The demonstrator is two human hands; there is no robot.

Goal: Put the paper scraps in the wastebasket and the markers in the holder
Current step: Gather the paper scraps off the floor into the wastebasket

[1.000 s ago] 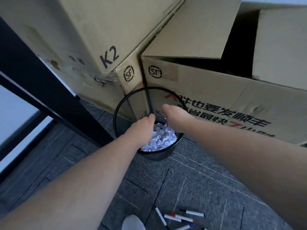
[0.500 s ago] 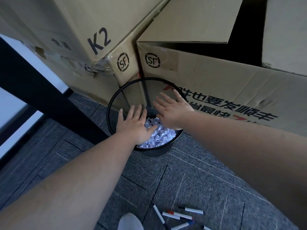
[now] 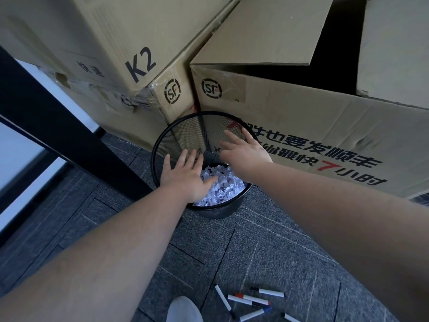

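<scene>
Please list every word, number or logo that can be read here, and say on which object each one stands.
"K2": left cardboard box, upper face.
"SF" in a circle: same box, corner face.
"SF" in a circle: right cardboard box.
"要发顺丰", "最快7小时": right box, partly hidden by the right hand.
Small handwriting on the left box: unclear.
Markers: no readable text.

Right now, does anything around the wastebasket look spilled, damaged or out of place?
Yes: several markers lie scattered on the carpet near the bottom edge, not in a holder. The K2 cardboard box has torn tape at its corner. Paper scraps sit inside the wastebasket; none spilled.
</scene>
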